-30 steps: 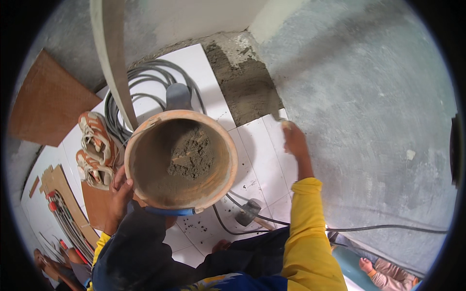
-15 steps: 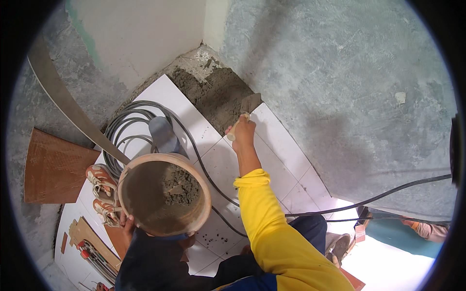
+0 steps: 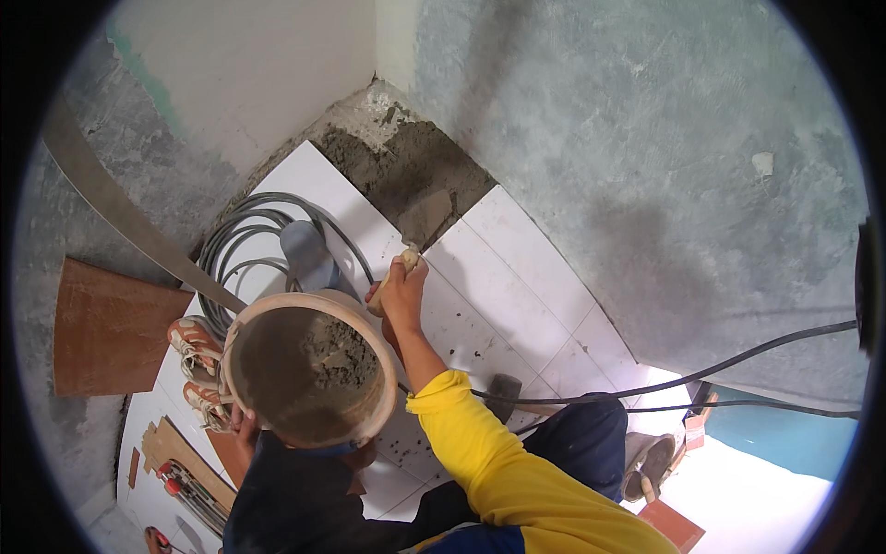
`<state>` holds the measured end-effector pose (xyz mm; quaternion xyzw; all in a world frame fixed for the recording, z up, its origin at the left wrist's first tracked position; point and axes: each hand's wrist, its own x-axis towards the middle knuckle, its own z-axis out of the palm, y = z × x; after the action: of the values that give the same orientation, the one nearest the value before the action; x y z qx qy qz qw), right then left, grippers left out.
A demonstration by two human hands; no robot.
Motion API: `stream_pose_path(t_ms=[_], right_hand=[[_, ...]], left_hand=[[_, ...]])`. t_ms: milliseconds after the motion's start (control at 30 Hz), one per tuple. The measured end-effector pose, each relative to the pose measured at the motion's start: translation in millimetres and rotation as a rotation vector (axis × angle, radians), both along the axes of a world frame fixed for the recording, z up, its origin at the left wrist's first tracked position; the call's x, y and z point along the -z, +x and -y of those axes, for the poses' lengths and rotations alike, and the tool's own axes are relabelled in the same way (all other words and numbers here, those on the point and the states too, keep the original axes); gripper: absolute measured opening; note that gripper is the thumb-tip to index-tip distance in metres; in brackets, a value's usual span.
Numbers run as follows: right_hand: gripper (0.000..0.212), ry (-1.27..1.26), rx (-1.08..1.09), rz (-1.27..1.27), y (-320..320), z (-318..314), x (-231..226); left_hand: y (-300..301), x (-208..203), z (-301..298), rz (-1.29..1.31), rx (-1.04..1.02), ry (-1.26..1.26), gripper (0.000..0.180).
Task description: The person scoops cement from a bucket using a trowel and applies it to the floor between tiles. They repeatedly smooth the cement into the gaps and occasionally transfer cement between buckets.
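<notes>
Right and left hands (image 3: 403, 295) hold a trowel (image 3: 427, 218) and bucket (image 3: 389, 374), respectively

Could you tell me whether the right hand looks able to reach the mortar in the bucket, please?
Probably yes: the mortar lies uncovered in the open bucket, close to the right hand, which holds a trowel.
</notes>
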<state>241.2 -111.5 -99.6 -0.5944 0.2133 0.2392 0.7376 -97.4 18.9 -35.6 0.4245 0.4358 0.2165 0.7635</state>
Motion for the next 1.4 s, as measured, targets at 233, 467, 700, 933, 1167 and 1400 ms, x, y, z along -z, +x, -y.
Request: stream_pose_path(t_ms=[233, 467, 700, 933, 1167, 1400], right_hand=[[0.049, -0.162, -0.004, 0.156, -4, 21, 76], [0.046, -0.049, 0.029, 0.05, 30, 16, 21], [0.044, -0.012, -0.062, 0.044, 47, -12, 14], [0.043, -0.035, -0.096, 0.075, 92, -45, 27], [0.042, -0.035, 0.041, 0.06, 108, -30, 38], [0.038, -0.13, -0.282, 0.185, 131, -64, 31]], left_hand=[[18, -1, 11, 0.012, 0.02, -0.054, 0.065], [7, -11, 9, -0.009, -0.047, -0.056, 0.066], [5, -10, 9, -0.019, -0.045, -0.059, 0.066], [-15, 15, 0, -0.055, 0.048, -0.07, 0.066], [-6, 7, 3, 0.055, -0.001, -0.067, 0.065], [-5, 7, 1, -0.002, 0.043, -0.105, 0.065]])
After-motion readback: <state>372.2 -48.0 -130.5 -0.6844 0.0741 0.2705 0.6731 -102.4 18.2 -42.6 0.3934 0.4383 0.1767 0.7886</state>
